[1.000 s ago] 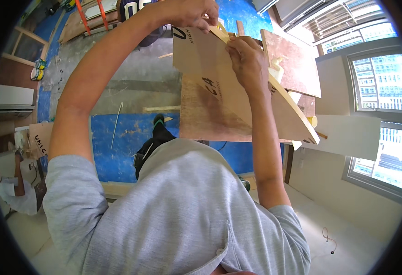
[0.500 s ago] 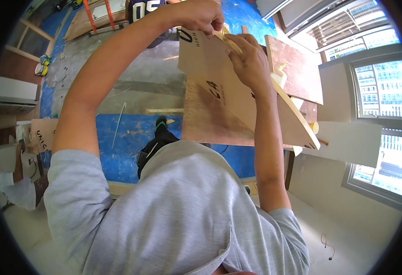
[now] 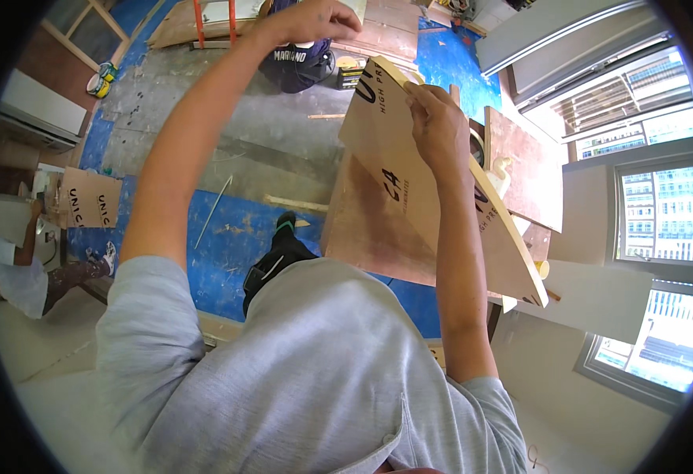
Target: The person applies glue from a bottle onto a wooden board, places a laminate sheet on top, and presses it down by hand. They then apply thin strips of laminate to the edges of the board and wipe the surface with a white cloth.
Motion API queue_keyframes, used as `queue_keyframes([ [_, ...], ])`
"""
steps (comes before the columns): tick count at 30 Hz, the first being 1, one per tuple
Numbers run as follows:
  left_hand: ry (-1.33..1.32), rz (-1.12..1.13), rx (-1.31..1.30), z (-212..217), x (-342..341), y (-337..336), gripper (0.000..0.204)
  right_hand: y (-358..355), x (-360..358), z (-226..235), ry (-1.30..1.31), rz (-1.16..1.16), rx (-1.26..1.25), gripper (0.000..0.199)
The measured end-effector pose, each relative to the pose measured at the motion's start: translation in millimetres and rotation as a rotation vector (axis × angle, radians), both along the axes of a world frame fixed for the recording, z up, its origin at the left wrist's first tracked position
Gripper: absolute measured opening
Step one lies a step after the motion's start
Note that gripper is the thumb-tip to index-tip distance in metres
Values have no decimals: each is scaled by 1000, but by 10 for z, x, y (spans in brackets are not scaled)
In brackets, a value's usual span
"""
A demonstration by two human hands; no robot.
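A tan laminate-faced panel [image 3: 390,158] with dark printing stands tilted on a plywood worktop [image 3: 350,217], a pale wooden strip [image 3: 508,217] running along its upper edge. My right hand [image 3: 439,126] is closed over that edge near the far end, its fingertips partly hidden. Off to the left, above the floor and apart from the panel, my left hand [image 3: 315,21] has its fingers loosely bent and partly spread, with nothing visible in them.
Plywood [image 3: 524,170] with a pale bottle [image 3: 500,175] lies right of the panel. A co-worker in dark clothing [image 3: 299,67] is low ahead; another person [image 3: 15,265] works at far left. Blue sheeting [image 3: 224,237] and a thin stick [image 3: 214,212] lie on the floor.
My left hand has come away from the panel's edge and moved left. My right hand remains on the edge. The view has shifted, showing more of both co-workers.
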State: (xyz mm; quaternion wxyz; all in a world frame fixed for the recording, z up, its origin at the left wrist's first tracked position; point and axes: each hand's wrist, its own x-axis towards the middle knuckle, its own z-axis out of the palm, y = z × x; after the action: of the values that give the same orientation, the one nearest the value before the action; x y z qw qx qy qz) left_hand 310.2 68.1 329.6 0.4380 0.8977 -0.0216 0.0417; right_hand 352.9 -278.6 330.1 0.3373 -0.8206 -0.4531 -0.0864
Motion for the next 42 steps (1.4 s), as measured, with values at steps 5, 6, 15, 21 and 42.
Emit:
queue_keyframes([
  [5,-127,-39,36,-53,-121,-592,55,6,-12,35,-33,-47,-2,23],
  [6,-138,-56,80,-30,-119,-691,55,2,-8,30,-27,-63,-15,23],
  [15,-161,-196,246,92,62,-762,45,34,-74,19,-14,-73,-15,21],
  [21,-160,-365,385,134,364,-801,23,-18,92,-220,63,-152,-264,18],
  [42,-51,-436,311,548,280,-738,28,4,-104,-58,-8,-124,-67,30],
])
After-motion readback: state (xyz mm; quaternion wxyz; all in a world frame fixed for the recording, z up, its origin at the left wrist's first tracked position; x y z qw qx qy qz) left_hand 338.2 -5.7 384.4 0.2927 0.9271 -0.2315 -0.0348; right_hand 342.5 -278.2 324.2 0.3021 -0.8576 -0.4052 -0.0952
